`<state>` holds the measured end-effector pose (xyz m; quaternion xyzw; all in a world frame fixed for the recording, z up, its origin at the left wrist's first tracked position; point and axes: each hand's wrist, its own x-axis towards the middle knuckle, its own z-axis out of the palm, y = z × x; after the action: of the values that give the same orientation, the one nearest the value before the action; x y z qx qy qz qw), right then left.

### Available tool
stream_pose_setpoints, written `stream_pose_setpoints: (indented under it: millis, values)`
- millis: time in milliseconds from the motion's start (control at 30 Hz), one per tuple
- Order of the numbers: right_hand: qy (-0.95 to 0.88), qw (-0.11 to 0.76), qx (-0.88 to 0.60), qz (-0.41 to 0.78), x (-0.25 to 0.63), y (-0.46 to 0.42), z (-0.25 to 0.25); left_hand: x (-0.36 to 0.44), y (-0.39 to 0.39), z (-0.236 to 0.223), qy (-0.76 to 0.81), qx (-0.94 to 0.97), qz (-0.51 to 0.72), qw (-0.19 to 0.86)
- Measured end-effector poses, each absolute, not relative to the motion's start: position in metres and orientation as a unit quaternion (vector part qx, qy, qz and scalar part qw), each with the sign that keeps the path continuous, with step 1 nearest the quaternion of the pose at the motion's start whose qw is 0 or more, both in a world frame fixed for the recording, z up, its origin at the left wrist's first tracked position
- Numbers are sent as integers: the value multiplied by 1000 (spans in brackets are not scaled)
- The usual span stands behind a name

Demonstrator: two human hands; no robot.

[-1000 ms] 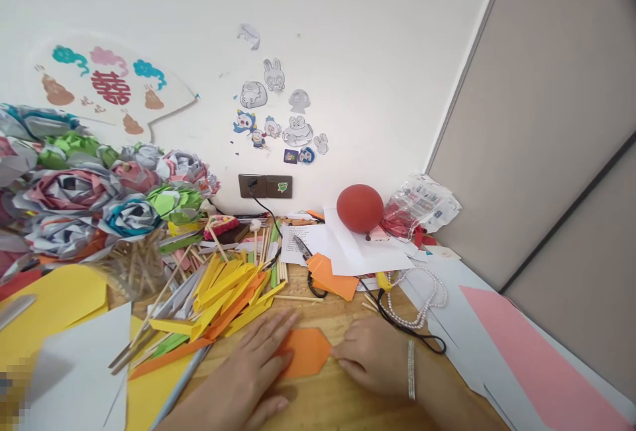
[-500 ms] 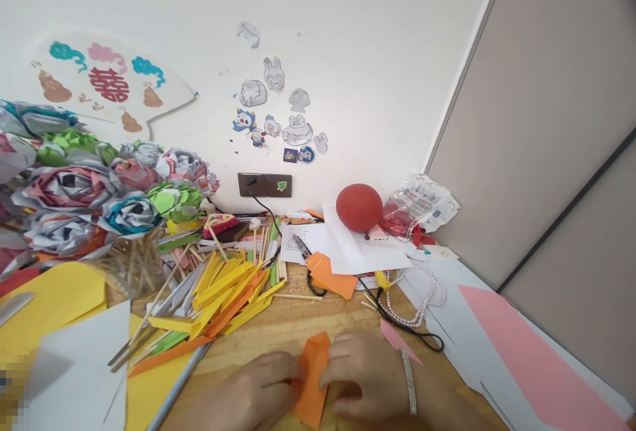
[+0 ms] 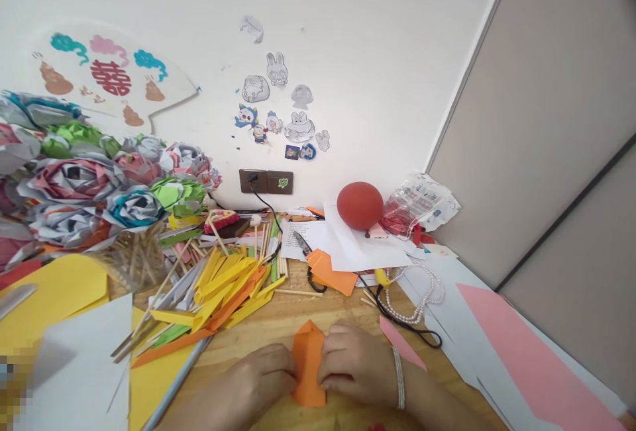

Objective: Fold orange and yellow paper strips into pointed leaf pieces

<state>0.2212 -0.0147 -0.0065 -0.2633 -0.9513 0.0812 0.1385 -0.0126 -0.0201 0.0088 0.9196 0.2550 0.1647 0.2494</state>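
Observation:
A folded piece of orange paper (image 3: 309, 368) lies upright in my view on the wooden table, its far end creased to a point. My left hand (image 3: 265, 378) has its fingers closed at the paper's left edge. From the other side, my right hand (image 3: 352, 365) pinches the right edge with curled fingers. A silvery bracelet (image 3: 399, 378) circles my right wrist. Both thumbs are mostly hidden. Beyond my hands are more orange paper pieces (image 3: 332, 273), and a pink paper strip (image 3: 400, 341) sits just past my right wrist.
Folded yellow strips (image 3: 226, 285) and wooden sticks pile up at left, near paper flowers (image 3: 74, 179). A red balloon (image 3: 360, 206) rests on white paper at the back. Beaded strands (image 3: 422, 295) and a black cord (image 3: 415, 330) lie right. Pink and white sheets (image 3: 521, 345) cover the right side.
The orange paper has turned from a slant to nearly straight, its pointed end now facing away from me. Both hands have shifted slightly with it, still at its two edges.

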Motion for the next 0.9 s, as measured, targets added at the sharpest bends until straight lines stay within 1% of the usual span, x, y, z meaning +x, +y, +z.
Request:
stream_pose_setpoints:
  millis: [100, 167, 267, 433, 533, 633, 700, 800, 900]
  values:
    - [-948, 144, -253, 125, 224, -16, -2, -12, -19, 12, 263, 912, 183, 256]
    - [-945, 148, -262, 130, 225, -16, 0, -11, -17, 13, 271, 910, 199, 242]
    - [-938, 172, -283, 104, 224, -16, -1, -11, -13, 12, 277, 905, 217, 239]
    - [-928, 240, -285, 27, 222, -17, -5, -13, -10, 7, 282, 894, 230, 262]
    - [-932, 225, -282, 17, 221, -16, -7, -12, -11, 6, 261, 904, 215, 262]
    - [-930, 196, -307, 55, 218, -16, -6, -9, -12, 6, 273, 895, 222, 273]
    - [-917, 191, -336, 97, 216, -15, -5, -7, -13, 6, 281, 892, 227, 272]
    - [-887, 204, -385, 151, 211, -15, -2, -3, -13, 5, 288, 893, 227, 260]
    - [-860, 229, -419, 181, 206, -16, -3, 2, -13, 0, 327, 878, 244, 248]
